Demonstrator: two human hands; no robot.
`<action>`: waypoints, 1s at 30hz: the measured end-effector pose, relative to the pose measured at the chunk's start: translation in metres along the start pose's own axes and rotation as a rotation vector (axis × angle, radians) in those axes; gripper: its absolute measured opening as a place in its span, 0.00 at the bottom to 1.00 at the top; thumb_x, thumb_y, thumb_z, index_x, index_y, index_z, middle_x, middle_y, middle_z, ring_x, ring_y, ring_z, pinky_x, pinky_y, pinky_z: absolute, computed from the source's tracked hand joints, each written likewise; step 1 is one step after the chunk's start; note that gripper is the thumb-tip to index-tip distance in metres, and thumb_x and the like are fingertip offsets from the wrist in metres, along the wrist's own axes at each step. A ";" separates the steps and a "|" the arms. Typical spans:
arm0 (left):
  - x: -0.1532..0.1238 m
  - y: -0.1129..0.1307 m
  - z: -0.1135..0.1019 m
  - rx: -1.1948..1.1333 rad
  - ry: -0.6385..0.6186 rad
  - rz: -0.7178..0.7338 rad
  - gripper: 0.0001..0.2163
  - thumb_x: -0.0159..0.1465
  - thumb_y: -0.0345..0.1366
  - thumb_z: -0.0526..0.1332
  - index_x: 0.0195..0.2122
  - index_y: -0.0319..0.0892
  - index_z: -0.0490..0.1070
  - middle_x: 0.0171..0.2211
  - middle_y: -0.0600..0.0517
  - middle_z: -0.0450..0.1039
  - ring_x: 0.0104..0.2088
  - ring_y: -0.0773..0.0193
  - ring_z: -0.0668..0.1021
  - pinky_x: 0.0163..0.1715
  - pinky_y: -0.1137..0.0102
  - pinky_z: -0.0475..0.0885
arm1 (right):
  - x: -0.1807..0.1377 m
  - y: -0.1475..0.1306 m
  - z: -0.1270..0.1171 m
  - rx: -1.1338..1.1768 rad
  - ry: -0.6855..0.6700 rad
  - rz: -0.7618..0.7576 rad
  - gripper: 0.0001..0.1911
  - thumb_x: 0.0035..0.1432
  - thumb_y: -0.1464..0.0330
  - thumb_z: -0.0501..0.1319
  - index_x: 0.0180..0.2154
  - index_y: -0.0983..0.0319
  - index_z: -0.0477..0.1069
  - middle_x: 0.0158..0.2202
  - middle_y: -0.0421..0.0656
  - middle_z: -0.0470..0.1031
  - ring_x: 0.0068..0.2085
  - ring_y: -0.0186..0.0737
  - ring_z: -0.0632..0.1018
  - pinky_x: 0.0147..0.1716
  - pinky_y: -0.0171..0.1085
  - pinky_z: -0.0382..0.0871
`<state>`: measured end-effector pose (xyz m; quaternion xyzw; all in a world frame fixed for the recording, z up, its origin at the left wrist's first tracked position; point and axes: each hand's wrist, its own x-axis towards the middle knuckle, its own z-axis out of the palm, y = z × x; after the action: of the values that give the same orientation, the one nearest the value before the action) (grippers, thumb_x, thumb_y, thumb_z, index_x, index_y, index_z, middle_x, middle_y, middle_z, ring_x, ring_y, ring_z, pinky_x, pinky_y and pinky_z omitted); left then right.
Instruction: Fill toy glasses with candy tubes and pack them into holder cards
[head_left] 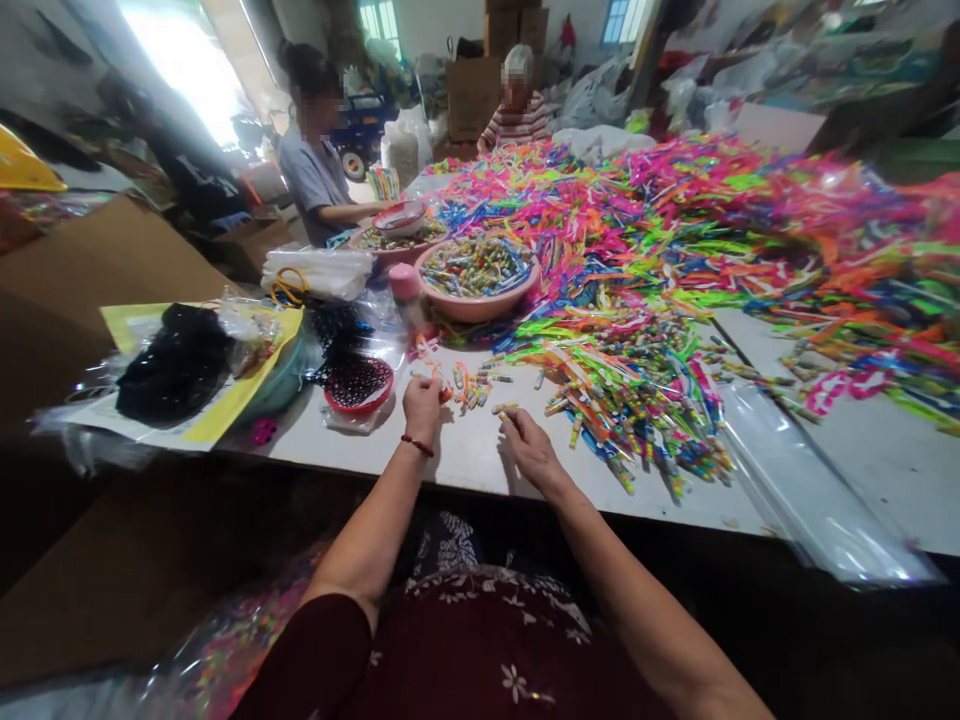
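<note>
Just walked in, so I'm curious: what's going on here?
The person's right hand holds a small tube at the white table. The left hand is beside orange bits; its grip is unclear. To their right lies a colourful heap; beyond stands a pink basin of pieces. Two other people are farther back.

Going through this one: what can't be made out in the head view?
Head view: whatever the left hand pinches is hidden by its curled fingers.
Head view: markings on the small yellowish tube at the right hand are too small.
Head view: the heaped multicoloured plastic strips blur and are cut off by the right edge.
</note>
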<state>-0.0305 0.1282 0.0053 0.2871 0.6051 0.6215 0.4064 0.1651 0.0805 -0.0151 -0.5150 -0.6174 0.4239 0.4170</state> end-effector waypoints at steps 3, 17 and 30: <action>-0.023 -0.001 0.002 -0.155 -0.106 -0.107 0.09 0.56 0.32 0.66 0.27 0.41 0.64 0.27 0.53 0.72 0.30 0.66 0.78 0.39 0.67 0.77 | -0.010 -0.006 -0.001 0.079 -0.040 -0.044 0.19 0.60 0.55 0.58 0.46 0.60 0.74 0.39 0.44 0.78 0.41 0.42 0.76 0.46 0.41 0.71; -0.108 0.001 0.007 -0.442 -0.233 -0.324 0.15 0.45 0.23 0.67 0.32 0.40 0.67 0.30 0.57 0.73 0.32 0.70 0.78 0.40 0.70 0.77 | -0.047 -0.012 -0.003 0.310 -0.022 -0.036 0.19 0.61 0.54 0.65 0.46 0.59 0.76 0.44 0.44 0.80 0.44 0.42 0.78 0.48 0.41 0.73; -0.109 -0.001 0.003 -0.417 -0.311 -0.436 0.14 0.44 0.27 0.73 0.33 0.35 0.76 0.29 0.51 0.78 0.31 0.67 0.79 0.36 0.71 0.76 | -0.049 -0.009 -0.011 0.081 -0.029 -0.165 0.15 0.65 0.57 0.62 0.47 0.57 0.79 0.47 0.46 0.81 0.46 0.45 0.80 0.50 0.44 0.73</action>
<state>0.0269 0.0370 0.0189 0.1528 0.4430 0.5791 0.6671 0.1792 0.0316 -0.0069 -0.4388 -0.6460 0.4201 0.4622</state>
